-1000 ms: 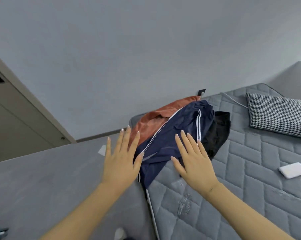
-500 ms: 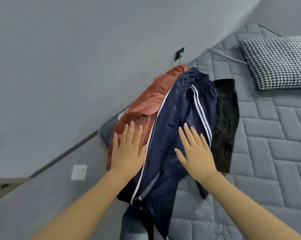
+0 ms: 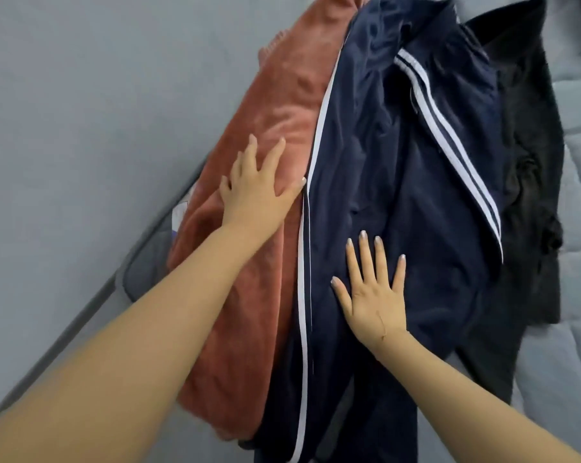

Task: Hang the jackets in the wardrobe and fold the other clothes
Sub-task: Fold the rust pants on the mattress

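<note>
Fingers (image 3: 362,248) now nearer navy garment (image 3: 399,162)

Grey quilted mattress (image 3: 579,235) on right w/ stitched seams; plain grey wall (image 3: 82,95) on left, dark baseboard strip (image 3: 82,315) running diagonally below it.

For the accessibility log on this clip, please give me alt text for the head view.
Two bare hands lie flat on a pile of clothes on a grey quilted mattress: the left hand on a rust-orange fleece garment, the right hand on a navy garment with white stripes. A black garment lies beside them on the right.
</note>
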Demonstrator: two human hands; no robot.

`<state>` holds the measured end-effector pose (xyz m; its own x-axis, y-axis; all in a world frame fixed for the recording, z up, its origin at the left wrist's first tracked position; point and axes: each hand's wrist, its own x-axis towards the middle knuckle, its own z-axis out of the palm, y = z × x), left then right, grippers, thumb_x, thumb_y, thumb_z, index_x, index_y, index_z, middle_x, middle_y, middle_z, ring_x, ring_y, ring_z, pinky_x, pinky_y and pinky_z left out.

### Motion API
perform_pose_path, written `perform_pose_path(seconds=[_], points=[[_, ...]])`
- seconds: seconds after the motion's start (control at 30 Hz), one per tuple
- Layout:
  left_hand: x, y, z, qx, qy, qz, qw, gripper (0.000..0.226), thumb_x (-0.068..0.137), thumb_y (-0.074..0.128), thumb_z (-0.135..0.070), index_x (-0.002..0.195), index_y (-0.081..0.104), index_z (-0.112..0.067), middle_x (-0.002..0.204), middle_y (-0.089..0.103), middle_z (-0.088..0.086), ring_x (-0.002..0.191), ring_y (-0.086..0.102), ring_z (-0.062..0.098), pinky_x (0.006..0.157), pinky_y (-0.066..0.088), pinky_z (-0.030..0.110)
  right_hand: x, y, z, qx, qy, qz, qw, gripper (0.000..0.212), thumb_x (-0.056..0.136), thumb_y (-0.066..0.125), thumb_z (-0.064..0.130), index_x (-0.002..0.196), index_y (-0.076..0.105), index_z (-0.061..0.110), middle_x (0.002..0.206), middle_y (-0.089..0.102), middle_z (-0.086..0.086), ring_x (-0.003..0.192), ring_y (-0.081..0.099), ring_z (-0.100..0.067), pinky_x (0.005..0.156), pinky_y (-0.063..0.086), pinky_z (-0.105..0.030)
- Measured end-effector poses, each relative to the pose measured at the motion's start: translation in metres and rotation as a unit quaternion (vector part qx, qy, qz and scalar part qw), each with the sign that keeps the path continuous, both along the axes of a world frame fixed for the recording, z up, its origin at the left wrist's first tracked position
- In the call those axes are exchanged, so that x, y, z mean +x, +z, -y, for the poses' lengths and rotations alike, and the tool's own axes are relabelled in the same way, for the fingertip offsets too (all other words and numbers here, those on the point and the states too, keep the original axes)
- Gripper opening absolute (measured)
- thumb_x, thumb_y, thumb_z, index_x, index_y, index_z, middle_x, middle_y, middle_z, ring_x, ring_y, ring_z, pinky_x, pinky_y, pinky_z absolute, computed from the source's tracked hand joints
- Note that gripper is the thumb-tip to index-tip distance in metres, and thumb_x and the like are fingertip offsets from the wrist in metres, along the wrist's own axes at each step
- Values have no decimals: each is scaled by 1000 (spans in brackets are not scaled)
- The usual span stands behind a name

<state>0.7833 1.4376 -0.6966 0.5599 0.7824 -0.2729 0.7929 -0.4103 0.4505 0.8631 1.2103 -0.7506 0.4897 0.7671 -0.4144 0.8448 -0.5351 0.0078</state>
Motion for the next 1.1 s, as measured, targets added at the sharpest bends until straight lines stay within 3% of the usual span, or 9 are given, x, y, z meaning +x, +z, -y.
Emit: perform_pose_path(seconds=[0.17,0.27,0.37,0.53,0.63,0.8,0.9,1.0,1.1], points=[[8,-12,-12,-38,65,154,985,37,91,57,-12,127,63,-17,108,65,7,102,61,30,90,45,33,5,-5,0,34,4,-35,999,69,98,0,61,155,-5,22,163,-9,-1,150,-14,-21,118,-14,-50],[-11,9,-3,-150,112,245,951,26,89,62,-7,112,70,-16,74,63,-15,66,60,11,74,46,27,10,6,-1,38,-3,-76,996,64,99,5,57,152,-14,27,161,-20,5,147,-24,-15,116,-21,-46],[-46,38,30,-231,117,264,929,32,88,66,0,105,70,-27,74,66,-18,65,60,-7,67,47,14,21,27,-4,45,-22,-174,983,57,104,24,38,155,1,27,163,-11,8,148,-17,-11,119,-13,-42],[-122,61,91,-337,108,223,908,38,85,69,2,103,68,-32,100,68,-7,89,64,-4,79,46,8,18,90,-10,223,-255,-347,874,31,100,48,26,130,56,26,130,55,16,123,49,-3,107,39,-27],[-153,65,116,-374,114,192,900,35,86,70,-1,108,69,-28,104,67,-9,102,63,2,89,44,13,-8,121,-35,303,-192,-298,885,22,94,58,34,115,58,27,106,55,18,101,54,-3,89,50,-32],[-178,77,103,-519,41,113,846,32,89,70,-14,113,69,-35,116,69,-12,109,62,-3,86,47,9,-36,122,-118,183,-111,-181,960,88,77,60,71,141,35,16,127,52,-1,116,52,-22,99,42,-42],[-192,91,74,-581,-34,36,813,30,90,68,-28,118,69,-38,118,68,-21,112,59,-8,94,45,8,-40,105,-145,71,-116,-181,974,49,83,68,45,110,48,10,107,57,-5,102,58,-28,85,43,-37],[-194,97,51,-492,81,129,857,26,94,61,-21,117,69,-28,114,72,-7,101,67,5,91,51,16,-40,107,-134,124,-144,-264,946,24,82,66,19,97,52,6,89,59,-3,86,59,-24,74,50,-38],[-180,94,33,-369,264,250,855,26,96,56,-10,120,62,-20,116,70,3,86,64,10,79,53,22,-43,123,-89,212,-208,-427,854,27,81,64,7,107,63,12,94,68,-4,88,64,-23,83,55,-41]])
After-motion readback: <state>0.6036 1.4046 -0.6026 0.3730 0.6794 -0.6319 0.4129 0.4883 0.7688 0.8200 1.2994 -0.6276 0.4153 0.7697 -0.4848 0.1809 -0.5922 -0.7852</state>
